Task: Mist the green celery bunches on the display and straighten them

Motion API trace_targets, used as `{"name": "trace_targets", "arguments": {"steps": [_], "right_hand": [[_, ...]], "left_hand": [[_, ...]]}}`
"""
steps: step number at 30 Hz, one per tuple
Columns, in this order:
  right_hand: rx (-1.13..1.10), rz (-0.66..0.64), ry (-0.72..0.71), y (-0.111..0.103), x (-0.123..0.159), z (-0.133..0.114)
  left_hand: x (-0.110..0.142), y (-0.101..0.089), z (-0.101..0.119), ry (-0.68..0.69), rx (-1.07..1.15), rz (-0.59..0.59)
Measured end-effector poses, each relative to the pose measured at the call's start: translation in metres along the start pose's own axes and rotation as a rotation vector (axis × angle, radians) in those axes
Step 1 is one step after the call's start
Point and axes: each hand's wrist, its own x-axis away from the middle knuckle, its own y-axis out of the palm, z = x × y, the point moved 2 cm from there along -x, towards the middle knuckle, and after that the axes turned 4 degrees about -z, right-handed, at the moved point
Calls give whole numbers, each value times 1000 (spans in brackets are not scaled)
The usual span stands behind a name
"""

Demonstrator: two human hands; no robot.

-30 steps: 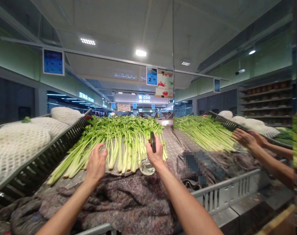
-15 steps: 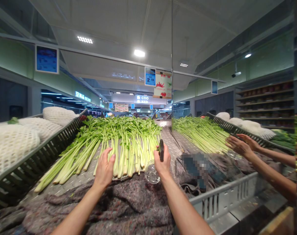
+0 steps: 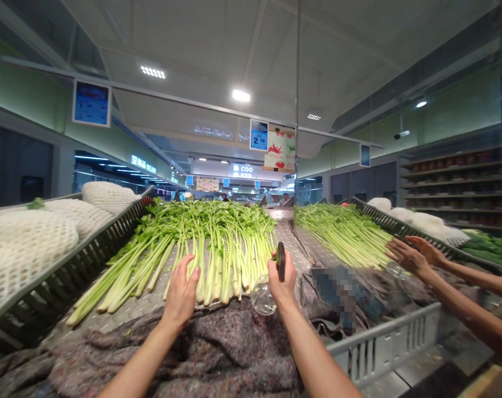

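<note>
Green celery stalks point(image 3: 217, 265) lie spread on a metal sheet with their cut ends toward me. My left hand point(image 3: 183, 293) is over the cut ends, thumb apart from the fingers and nothing in it; whether it touches a stalk I cannot tell. To its right, my right hand point(image 3: 283, 279) is closed around a clear spray bottle point(image 3: 263, 298) with a black head. The bottle's round clear body shows left of the wrist, near the celery ends. A grey speckled blanket point(image 3: 230, 348) lies bunched below both hands.
A dark slatted crate wall point(image 3: 80, 260) borders the celery on the left, with white net-wrapped produce point(image 3: 31, 237) beyond. At right stands a mirror panel point(image 3: 342, 182) reflecting celery and hands. A grey plastic crate edge point(image 3: 387, 342) runs at lower right. Price signs point(image 3: 259, 135) hang above.
The whole view has shifted slightly, so the scene sits a little farther right and lower. Both hands keep nearly the same pose, and the spray bottle stays in the right hand.
</note>
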Motion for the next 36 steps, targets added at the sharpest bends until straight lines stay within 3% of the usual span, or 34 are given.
{"name": "trace_targets", "arguments": {"steps": [9,14,25,36], "right_hand": [[28,-9,-48,0,0,1],[23,-90,32,2,-1,1],[39,-18,-24,0,0,-3],[-15,-62,-21,4,1,-5]], "left_hand": [[0,0,3,3,-19,12],[1,2,1,19,-14,-20],[2,1,-1,6,-22,-15],[1,3,-3,22,-26,-18]]}}
